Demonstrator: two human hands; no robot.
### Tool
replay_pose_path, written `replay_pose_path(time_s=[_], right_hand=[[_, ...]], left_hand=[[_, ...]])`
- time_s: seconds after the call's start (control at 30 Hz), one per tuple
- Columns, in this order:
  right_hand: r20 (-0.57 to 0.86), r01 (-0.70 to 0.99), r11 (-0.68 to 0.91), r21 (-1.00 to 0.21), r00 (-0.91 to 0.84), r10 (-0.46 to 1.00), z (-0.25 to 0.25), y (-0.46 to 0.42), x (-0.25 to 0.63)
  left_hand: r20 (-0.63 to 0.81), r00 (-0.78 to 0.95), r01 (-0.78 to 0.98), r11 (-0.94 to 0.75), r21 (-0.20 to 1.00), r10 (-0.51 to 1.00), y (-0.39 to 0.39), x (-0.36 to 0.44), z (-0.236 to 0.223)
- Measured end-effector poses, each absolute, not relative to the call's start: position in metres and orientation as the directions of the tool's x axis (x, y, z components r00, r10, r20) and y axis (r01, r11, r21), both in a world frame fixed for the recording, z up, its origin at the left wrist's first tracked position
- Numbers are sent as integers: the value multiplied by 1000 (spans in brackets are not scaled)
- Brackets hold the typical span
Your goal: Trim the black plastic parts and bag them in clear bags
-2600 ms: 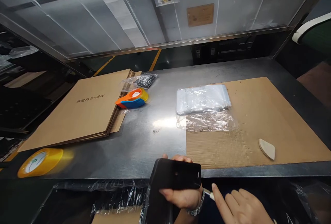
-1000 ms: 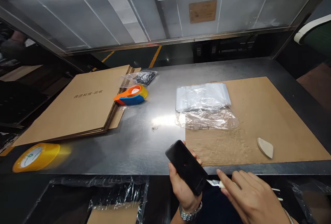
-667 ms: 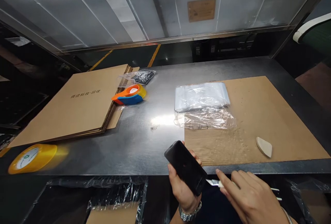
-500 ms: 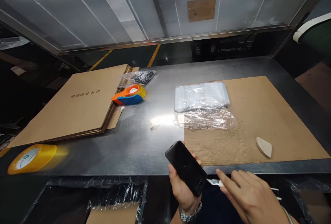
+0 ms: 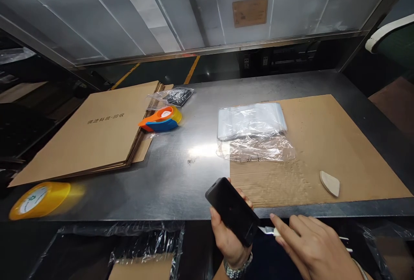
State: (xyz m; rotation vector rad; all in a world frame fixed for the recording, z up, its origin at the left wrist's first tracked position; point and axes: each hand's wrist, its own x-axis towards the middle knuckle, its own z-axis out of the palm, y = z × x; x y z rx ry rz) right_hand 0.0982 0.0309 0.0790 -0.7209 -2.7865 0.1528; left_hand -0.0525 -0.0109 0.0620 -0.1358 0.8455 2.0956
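Note:
A black rectangular device like a phone (image 5: 231, 209) lies tilted in my left hand (image 5: 226, 239), with the thumb along one edge and fingertips showing past the other. My right hand (image 5: 315, 243) grips a craft knife (image 5: 268, 230) by its white handle. The blade's tip points at the lower right edge of the device; whether it touches I cannot tell. Both hands are just off the front edge of the metal table (image 5: 171, 189).
Cardboard sheets (image 5: 74, 142) are stacked at left, beside an orange and blue tape dispenser (image 5: 161, 120) and a bagged black item (image 5: 179, 96). A yellow tape roll (image 5: 40, 200) stands in front. Clear plastic bags (image 5: 252, 120) and a beige wedge-shaped pad (image 5: 330, 183) lie on a cardboard mat (image 5: 323, 142).
Both hands, the device and the knife hold nearly the same position. The view has shifted very slightly.

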Motion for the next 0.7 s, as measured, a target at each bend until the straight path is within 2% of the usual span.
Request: replay_pose_path(time_s=[0.23, 0.53, 0.7], right_hand=[[244, 485, 863, -141, -828, 505, 77, 30, 100], [229, 445, 838, -317, -821, 523, 78, 38, 101], [214, 454, 845, -284, -828, 517, 77, 37, 100]], left_hand=[[-364, -637, -736, -395, 550, 680, -12, -49, 62], [-467, -549, -797, -266, 542, 693, -9, -55, 64], [-518, -513, -814, -196, 547, 685, -10, -53, 66]])
